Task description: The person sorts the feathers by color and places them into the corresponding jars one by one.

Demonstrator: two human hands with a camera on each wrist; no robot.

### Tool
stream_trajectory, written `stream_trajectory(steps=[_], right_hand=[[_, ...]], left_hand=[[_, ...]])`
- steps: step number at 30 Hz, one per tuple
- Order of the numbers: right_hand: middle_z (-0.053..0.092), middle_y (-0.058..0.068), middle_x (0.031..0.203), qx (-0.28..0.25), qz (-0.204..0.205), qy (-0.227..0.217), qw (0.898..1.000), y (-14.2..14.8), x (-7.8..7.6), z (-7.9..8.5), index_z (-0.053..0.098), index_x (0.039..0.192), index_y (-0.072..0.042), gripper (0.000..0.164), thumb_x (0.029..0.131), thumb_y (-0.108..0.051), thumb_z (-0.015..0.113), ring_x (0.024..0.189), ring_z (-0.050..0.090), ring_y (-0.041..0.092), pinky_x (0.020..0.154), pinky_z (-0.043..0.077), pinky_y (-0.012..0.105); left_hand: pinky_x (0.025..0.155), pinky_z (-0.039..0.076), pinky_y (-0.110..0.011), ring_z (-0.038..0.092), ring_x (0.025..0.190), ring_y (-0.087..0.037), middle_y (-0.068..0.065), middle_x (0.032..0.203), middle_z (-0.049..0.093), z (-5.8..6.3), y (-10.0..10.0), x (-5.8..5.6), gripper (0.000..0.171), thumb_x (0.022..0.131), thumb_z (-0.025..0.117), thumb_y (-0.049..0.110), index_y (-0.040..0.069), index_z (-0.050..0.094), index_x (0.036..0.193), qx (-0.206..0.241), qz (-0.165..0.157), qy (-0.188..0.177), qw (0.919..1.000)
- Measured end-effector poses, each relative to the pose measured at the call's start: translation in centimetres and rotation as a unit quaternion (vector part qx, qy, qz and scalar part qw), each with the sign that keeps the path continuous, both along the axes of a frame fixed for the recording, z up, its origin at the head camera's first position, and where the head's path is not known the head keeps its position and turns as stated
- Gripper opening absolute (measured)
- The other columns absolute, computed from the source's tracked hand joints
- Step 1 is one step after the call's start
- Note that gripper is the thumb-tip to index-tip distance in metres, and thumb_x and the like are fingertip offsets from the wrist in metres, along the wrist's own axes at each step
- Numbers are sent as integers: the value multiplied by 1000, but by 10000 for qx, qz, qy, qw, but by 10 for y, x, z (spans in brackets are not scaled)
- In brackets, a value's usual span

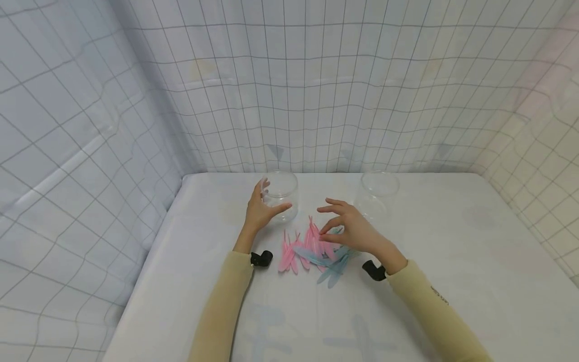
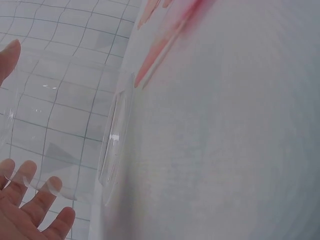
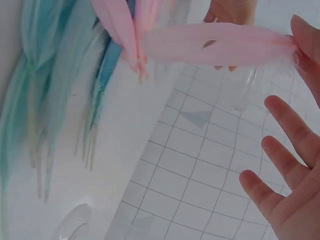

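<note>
Pink feathers [image 1: 287,256] and blue feathers [image 1: 333,271] lie in a loose, overlapping pile on the white table. My right hand [image 1: 348,227] is above the pile's right side. Between thumb and forefinger it pinches one pink feather [image 3: 220,45] by the quill end, the other fingers spread apart. At the back, left of the pile, a clear round jar [image 1: 287,188] stands upright. My left hand [image 1: 259,208] holds it from the left, thumb on the near side and fingers round the far side, as the left wrist view [image 2: 30,215] of the hand shows.
A second clear jar [image 1: 379,188] stands at the back right, beyond my right hand. White cloth with a dark grid [image 1: 298,100] hangs behind the table and along both sides. The white tabletop [image 1: 475,261] extends to the right.
</note>
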State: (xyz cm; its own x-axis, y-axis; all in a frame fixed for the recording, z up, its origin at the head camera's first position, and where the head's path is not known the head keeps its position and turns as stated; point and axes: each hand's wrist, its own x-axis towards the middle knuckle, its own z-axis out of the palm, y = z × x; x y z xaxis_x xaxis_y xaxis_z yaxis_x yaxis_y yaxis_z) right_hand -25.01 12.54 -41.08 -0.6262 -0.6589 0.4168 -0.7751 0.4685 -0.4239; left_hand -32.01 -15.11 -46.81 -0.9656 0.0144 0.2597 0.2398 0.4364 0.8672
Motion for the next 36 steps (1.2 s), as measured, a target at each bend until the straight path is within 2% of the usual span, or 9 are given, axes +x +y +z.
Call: stream_trajectory(steps=[5,10,15,20,26,29,31,34,36], right_hand=[[59,10,124,-870,-301,-122,9957,-5,-17,11,77,84,-14,11,74,-16,82,131,35,30,103,28,54],[61,7,122,-1656,-784,-443,9821,-20,-36,23,77,88,-10,13,79,-18,79,128,40,26,102,31,51],[61,0,122,-2476,-1261,-1079,9545,-41,-54,36,76,93,-9,20,84,-27,74,123,45,17,100,34,48],[60,5,124,-3287,-1386,-1491,9222,-63,-69,43,74,97,-2,25,86,-25,73,122,47,18,102,32,48],[60,12,125,-3726,-1517,-1620,9011,-86,-78,48,72,100,3,28,87,-22,72,123,46,21,106,26,47],[58,9,128,-3545,-1725,-1919,8987,-93,-81,44,72,102,0,31,87,-27,71,126,43,20,107,26,47],[55,5,132,-3266,-1793,-2131,9032,-95,-85,36,73,105,-5,34,85,-33,72,129,40,19,106,26,48],[49,5,138,-2709,-1791,-2315,9170,-94,-83,29,71,111,-10,36,85,-35,72,133,34,22,105,26,50],[47,7,140,-2395,-1746,-2252,9281,-91,-81,26,70,113,-11,36,85,-34,72,134,33,24,105,26,51]], left_hand=[[102,33,-50,35,131,-34,-3,146,37,1,0,0,109,65,83,52,16,23,149,-45,11,-36,10000],[102,32,-49,35,130,-35,-4,146,38,2,-1,1,108,65,83,51,15,24,149,-66,100,-110,9999],[102,32,-48,35,130,-33,-3,145,38,2,-1,1,108,66,83,50,15,24,149,31,93,-164,9998],[102,32,-49,35,130,-33,-3,146,38,2,0,1,107,66,83,50,15,24,149,57,50,-174,9998],[102,32,-50,35,130,-34,-2,146,38,3,1,2,106,67,83,50,16,24,149,6,80,-213,9997],[102,32,-49,35,130,-33,-2,145,38,3,1,3,106,67,83,49,17,24,148,21,77,-234,9997],[102,32,-49,35,130,-32,-2,145,38,3,1,4,106,67,83,50,17,24,149,24,76,-242,9997],[101,33,-50,35,130,-33,-3,146,38,4,1,4,106,67,83,49,18,24,149,32,74,-251,9997],[101,33,-51,35,130,-34,-3,146,37,4,0,3,105,68,82,49,18,23,149,10,64,-230,9997]])
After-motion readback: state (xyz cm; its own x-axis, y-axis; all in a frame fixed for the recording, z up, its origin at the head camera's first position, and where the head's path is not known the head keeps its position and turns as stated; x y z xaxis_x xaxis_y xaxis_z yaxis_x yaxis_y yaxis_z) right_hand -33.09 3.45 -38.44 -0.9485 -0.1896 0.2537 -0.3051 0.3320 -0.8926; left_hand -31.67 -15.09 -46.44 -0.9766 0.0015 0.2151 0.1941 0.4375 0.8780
